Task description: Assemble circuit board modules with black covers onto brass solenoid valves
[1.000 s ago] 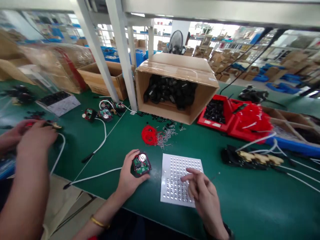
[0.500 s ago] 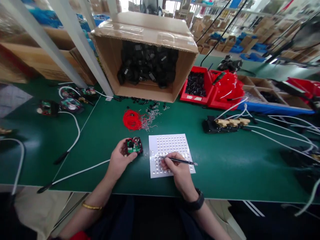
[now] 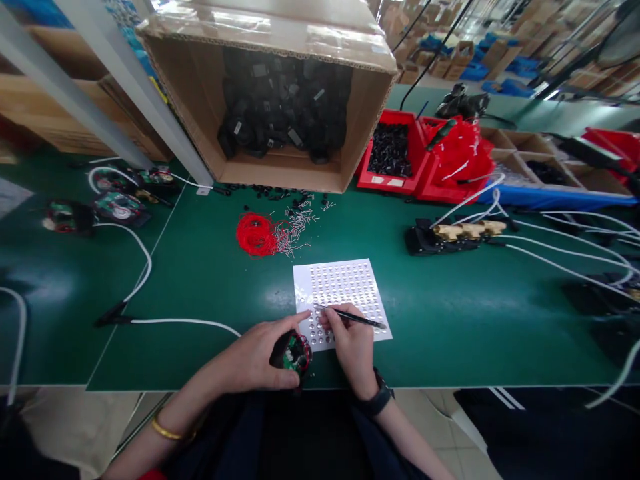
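Observation:
My left hand grips a black housing with a green circuit board and red wires inside, tilted near the table's front edge. Its index finger stretches out to the left side of a white sheet covered with rows of small clear round dots. A white cable runs left from behind this hand. In my right hand are black tweezers, pinched like a pen, their tips over the sheet close to my left index fingertip. Whether the tips hold a dot is too small to tell.
Behind the sheet lie a red wire coil and loose small pins. A cardboard box of black parts stands at the back, beside red bins. Brass fittings with white cables lie right, more board assemblies left.
My left hand has brought the housing right and toward me, to the sheet's lower left corner, and its index finger now reaches the sheet. The tweezers stay over the sheet. The view has shifted slightly.

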Demonstrator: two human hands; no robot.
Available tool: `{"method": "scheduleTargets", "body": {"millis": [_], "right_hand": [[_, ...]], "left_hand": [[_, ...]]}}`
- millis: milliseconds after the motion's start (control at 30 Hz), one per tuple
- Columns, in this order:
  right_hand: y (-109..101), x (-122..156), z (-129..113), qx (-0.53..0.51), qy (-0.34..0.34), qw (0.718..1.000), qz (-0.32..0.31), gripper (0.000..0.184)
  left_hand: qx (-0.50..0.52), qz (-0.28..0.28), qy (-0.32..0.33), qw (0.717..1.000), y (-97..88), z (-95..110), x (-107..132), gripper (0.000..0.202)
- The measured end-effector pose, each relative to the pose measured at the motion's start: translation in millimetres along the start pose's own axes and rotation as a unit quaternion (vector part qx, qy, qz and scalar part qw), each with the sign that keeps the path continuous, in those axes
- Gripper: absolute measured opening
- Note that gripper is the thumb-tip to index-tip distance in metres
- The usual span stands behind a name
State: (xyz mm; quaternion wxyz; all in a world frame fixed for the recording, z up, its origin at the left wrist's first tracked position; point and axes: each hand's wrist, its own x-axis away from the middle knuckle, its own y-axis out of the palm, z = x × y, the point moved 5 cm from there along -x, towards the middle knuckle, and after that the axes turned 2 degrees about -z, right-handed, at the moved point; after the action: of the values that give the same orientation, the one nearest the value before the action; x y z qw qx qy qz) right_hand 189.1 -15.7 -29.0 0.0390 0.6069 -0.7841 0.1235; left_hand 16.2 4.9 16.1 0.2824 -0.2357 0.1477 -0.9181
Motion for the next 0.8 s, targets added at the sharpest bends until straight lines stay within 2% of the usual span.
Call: {"method": "scheduleTargets", "body": {"millis": [267,400,467,567,667,800], "right_hand": [[-3,-1,-11,0.014,0.001,0.998,-0.058,0.021],[-3,-1,-10,0.014,-0.001,0.998,-0.060,0.023],[-3,0,-8,0.002,0.002,0.999,-0.054,0.021],[-4,2,-7,-0.030,0.003,0.999,-0.035,0.021],[-5,4,-5,-0.074,0.021,0.997,-0.029,0.023],[-9,2,-5,-0.228,0.086,0.970,-0.021,0.027]], "left_hand": [[0.028,0.052,0.027,0.998,-2.7,-2,1,0.080],[0.059,0.040,0.032,0.997,-0.1,-6,3,0.077],[0.112,0.060,0.048,0.991,-0.9,-8,6,0.075],[0.170,0.175,0.077,0.967,-9.7,-11,12,0.080],[0.155,0.301,0.094,0.936,-17.2,-14,15,0.080],[0.178,0.382,0.090,0.902,-16.6,-26,6,0.082]]}}
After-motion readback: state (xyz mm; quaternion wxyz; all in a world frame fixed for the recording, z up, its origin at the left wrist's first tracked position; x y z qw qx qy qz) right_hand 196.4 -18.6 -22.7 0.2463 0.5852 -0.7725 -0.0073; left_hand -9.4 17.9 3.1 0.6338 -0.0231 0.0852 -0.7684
